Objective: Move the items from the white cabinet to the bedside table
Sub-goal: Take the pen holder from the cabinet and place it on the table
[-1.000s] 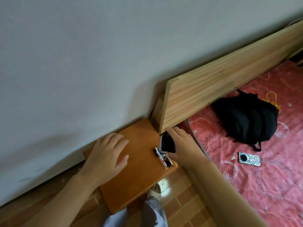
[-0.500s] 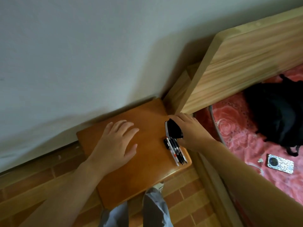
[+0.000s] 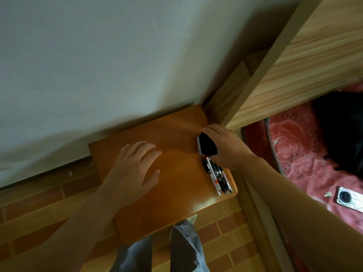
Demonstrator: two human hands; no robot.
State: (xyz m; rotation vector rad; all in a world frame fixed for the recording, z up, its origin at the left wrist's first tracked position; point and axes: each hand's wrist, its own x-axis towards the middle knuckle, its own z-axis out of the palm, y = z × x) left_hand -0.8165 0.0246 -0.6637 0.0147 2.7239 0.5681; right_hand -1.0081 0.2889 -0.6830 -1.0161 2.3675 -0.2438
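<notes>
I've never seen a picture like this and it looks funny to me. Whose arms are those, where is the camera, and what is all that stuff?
There is no machine here. A person wears a camera on their head, so you look down just as they do, and the two arms are their own. There is only this one view.

The orange-brown wooden square is a bedside table, beside a wall and a wooden headboard. The left hand lies flat on the table, fingers straight, holding nothing. The right hand holds a dark phone-like thing with a white edge at the table's right side; I cannot tell exactly what it is. Just below it a bunch of pens lies on the table.

On the right is a bed with a red flowery cover. On it rest a black bag and a phone with a patterned back.
</notes>
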